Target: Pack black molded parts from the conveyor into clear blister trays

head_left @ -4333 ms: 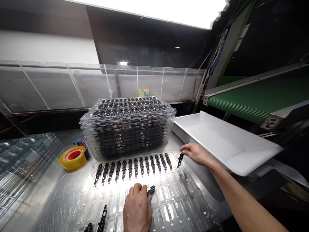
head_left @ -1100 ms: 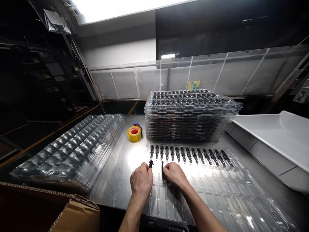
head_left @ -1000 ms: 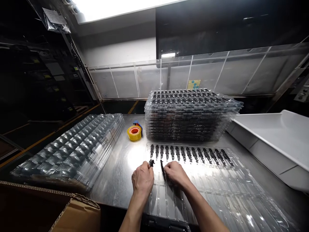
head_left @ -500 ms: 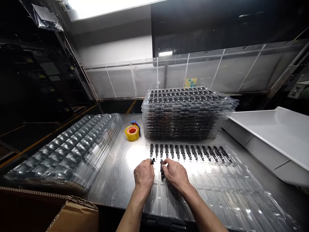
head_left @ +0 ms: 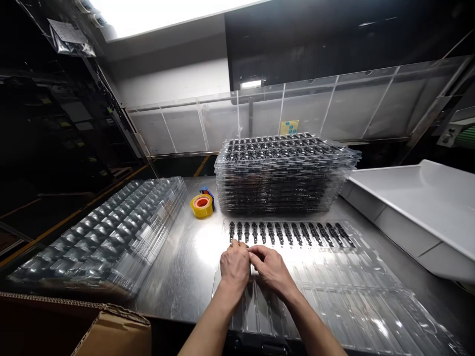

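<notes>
A clear plastic tray point(head_left: 334, 282) with long pockets lies on the steel table point(head_left: 185, 257) in front of me. Its far row is filled with black parts point(head_left: 289, 232). My left hand point(head_left: 234, 264) and my right hand point(head_left: 270, 267) are side by side over the tray's left end, just below that row, fingers curled and nearly touching. The black parts they held a moment ago are hidden under the fingers.
A tall stack of filled clear trays point(head_left: 282, 170) stands behind the tray. A yellow tape roll point(head_left: 202, 205) lies left of it. Empty clear trays point(head_left: 104, 232) are stacked at left, a cardboard box point(head_left: 111, 331) at bottom left, a white bin point(head_left: 419, 202) at right.
Both hands have come together at the tray's left end. The two black parts, visible in their fingers half a second ago, are now covered by the hands.
</notes>
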Available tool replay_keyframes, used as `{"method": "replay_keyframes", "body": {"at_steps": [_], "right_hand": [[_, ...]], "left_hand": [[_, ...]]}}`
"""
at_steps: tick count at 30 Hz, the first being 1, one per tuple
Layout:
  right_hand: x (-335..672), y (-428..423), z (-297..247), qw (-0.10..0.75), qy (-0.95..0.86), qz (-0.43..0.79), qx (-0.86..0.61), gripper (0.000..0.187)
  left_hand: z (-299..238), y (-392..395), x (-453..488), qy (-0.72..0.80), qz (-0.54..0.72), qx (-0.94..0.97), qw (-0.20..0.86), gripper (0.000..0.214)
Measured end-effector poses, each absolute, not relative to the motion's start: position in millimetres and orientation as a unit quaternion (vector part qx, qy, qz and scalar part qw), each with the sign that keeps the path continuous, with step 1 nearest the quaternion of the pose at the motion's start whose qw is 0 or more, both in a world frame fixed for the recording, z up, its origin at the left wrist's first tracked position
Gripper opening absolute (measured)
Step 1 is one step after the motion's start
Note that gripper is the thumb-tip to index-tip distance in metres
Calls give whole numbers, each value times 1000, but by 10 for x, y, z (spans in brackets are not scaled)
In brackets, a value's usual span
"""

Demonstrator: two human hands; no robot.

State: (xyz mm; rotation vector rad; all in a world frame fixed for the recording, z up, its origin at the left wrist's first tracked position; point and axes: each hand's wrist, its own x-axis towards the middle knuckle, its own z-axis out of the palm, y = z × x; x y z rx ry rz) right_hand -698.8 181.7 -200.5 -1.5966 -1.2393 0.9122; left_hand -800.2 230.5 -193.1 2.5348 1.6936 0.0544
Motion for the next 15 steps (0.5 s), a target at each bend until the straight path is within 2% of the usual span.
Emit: {"method": "replay_keyframes", "body": {"at_steps": [5, 9, 15], "right_hand": [[-6890, 1604, -2007, 459, -475, 361, -658, 24], [-6847, 1459, -1993, 454, -468, 363, -665, 27], [-6807, 1320, -1978, 446, -463, 368, -672, 32]], "left_hand": [[-1949, 2378, -7903, 538, -52, 840, 45, 41], [-1915, 2383, -7967, 516, -94, 849, 59, 36], [-1950, 2379, -8027, 526, -86, 844, 58, 38]]}}
